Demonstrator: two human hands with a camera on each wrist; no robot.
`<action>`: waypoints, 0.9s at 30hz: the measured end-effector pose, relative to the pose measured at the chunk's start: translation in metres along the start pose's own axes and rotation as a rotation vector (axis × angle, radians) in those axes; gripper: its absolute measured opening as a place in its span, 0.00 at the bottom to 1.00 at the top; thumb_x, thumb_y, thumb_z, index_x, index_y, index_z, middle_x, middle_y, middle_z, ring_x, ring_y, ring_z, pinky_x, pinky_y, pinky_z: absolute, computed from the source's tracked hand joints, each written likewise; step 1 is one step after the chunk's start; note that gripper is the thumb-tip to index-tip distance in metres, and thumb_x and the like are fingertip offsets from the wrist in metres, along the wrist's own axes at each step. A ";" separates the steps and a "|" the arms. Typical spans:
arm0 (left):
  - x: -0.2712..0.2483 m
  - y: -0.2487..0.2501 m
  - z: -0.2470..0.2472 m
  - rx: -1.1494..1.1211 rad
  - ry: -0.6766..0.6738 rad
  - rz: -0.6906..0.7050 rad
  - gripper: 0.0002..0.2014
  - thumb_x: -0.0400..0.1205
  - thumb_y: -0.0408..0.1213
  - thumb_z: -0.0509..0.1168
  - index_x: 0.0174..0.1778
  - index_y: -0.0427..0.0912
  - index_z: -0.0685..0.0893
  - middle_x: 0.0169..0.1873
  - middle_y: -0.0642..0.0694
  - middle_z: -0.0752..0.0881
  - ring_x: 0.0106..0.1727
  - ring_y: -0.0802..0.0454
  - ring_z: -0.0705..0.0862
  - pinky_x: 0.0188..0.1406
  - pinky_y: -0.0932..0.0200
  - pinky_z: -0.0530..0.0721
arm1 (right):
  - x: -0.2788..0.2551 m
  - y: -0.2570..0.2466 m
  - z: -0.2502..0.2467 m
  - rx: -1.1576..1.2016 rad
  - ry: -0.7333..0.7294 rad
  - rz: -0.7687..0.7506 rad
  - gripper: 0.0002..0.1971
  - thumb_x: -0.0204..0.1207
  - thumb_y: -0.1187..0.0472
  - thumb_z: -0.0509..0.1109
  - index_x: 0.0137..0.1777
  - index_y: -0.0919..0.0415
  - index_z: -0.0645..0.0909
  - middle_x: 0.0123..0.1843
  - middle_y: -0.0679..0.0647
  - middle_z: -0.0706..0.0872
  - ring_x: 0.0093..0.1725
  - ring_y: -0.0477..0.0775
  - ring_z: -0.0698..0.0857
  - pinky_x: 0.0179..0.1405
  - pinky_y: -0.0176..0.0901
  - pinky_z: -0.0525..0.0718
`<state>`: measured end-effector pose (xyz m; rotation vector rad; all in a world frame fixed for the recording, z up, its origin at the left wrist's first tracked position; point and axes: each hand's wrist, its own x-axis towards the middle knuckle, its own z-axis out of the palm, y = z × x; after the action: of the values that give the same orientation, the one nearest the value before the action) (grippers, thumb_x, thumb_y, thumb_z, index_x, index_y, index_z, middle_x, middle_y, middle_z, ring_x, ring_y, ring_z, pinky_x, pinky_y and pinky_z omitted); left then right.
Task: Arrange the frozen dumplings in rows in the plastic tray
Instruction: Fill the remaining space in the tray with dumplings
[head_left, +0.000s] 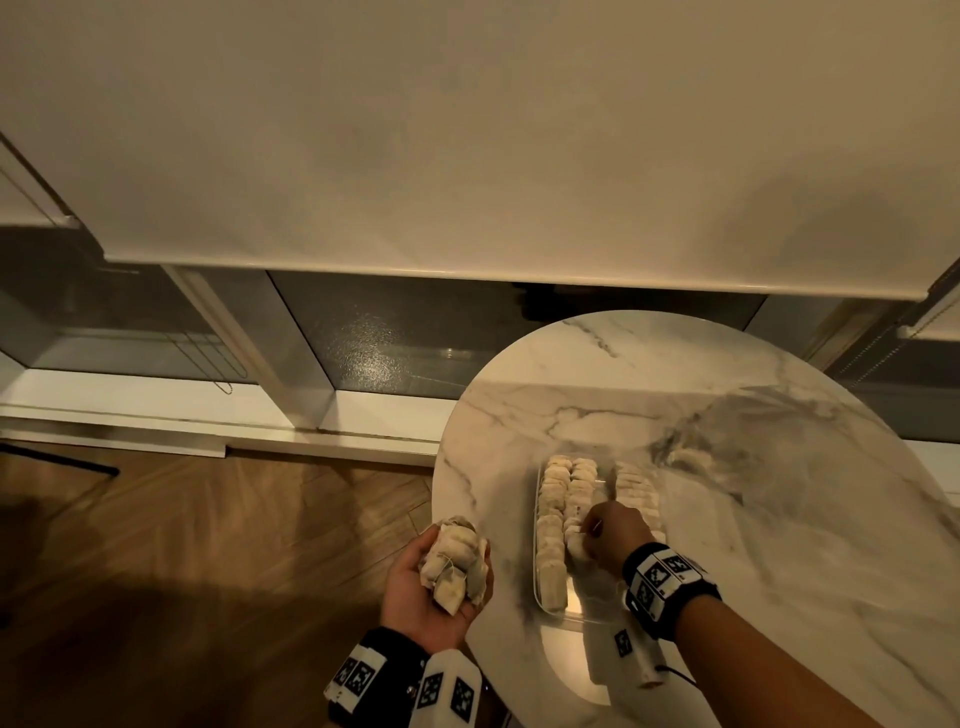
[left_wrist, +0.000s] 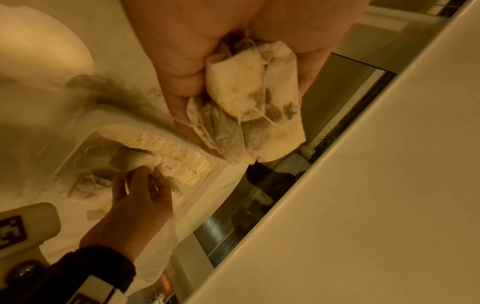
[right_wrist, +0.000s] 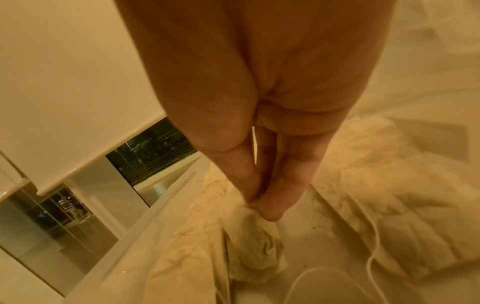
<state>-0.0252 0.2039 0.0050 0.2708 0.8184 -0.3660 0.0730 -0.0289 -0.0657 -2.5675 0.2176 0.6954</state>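
The dumplings are pale, crumpled pouches with thin strings. A clear plastic tray (head_left: 535, 545) on the round marble table (head_left: 727, 415) holds three rows of them (head_left: 551, 525). My right hand (head_left: 587, 538) reaches into the tray's middle row, where thumb and fingers (right_wrist: 270, 205) pinch the top of one dumpling (right_wrist: 253, 246) standing on the tray floor. Just off the table's left edge, my left hand (head_left: 441, 577) is palm up. It cups a handful of dumplings (head_left: 457, 564), also seen in the left wrist view (left_wrist: 249, 107).
The tray's near end (head_left: 576, 603) shows bare floor between the rows. Beyond the table's left edge lies wooden flooring (head_left: 208, 545). Behind it are a window sill (head_left: 156, 415) and a lowered cream roller blind (head_left: 467, 156). Bare marble stretches right of the tray.
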 end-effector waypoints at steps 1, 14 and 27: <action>0.000 0.001 0.001 -0.003 -0.003 -0.001 0.18 0.75 0.47 0.65 0.37 0.34 0.92 0.40 0.38 0.88 0.42 0.42 0.87 0.39 0.49 0.87 | 0.002 -0.001 0.001 -0.007 0.004 -0.002 0.05 0.76 0.61 0.72 0.47 0.51 0.87 0.49 0.53 0.89 0.49 0.53 0.87 0.47 0.38 0.84; 0.019 0.003 0.015 0.034 -0.006 -0.023 0.14 0.77 0.46 0.66 0.50 0.40 0.87 0.44 0.41 0.87 0.45 0.42 0.86 0.39 0.48 0.88 | 0.007 -0.001 -0.006 0.095 0.007 0.051 0.08 0.72 0.63 0.75 0.44 0.48 0.84 0.48 0.52 0.88 0.47 0.51 0.85 0.45 0.37 0.84; 0.032 0.001 0.021 0.066 -0.015 -0.015 0.16 0.74 0.46 0.66 0.39 0.36 0.92 0.41 0.39 0.89 0.42 0.40 0.88 0.39 0.47 0.89 | -0.006 0.013 -0.003 0.010 -0.187 0.063 0.19 0.67 0.57 0.83 0.57 0.51 0.82 0.55 0.51 0.87 0.52 0.49 0.84 0.52 0.38 0.85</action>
<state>0.0092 0.1898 -0.0049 0.3235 0.7952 -0.4089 0.0658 -0.0413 -0.0658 -2.4761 0.2410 0.9491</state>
